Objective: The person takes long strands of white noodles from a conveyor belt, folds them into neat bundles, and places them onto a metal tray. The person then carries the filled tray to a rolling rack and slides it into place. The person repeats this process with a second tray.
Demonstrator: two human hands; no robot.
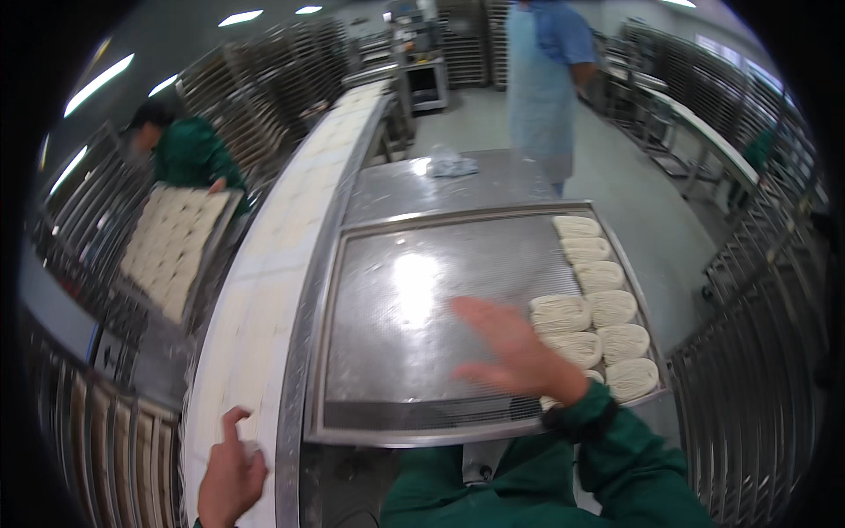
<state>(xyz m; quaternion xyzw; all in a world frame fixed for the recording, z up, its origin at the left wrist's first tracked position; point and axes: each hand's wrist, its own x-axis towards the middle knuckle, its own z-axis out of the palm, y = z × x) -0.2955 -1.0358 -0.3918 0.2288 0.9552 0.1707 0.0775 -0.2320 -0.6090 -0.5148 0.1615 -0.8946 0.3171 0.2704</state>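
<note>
My right hand hovers over a metal mesh tray, fingers apart and holding nothing, just left of the noodle bundles. Coiled pale noodle bundles lie in two columns along the tray's right side; my wrist partly hides the lowest ones. My left hand is at the bottom left above a white conveyor belt, its index finger and thumb apart with nothing between them. Pale pieces, blurred, run along the belt, which passes beside the tray's left edge.
Beyond the tray, a crumpled plastic bag rests on a steel table. A co-worker in green at the left holds a filled tray. A person in a blue apron stands ahead. Metal racks stand at the right.
</note>
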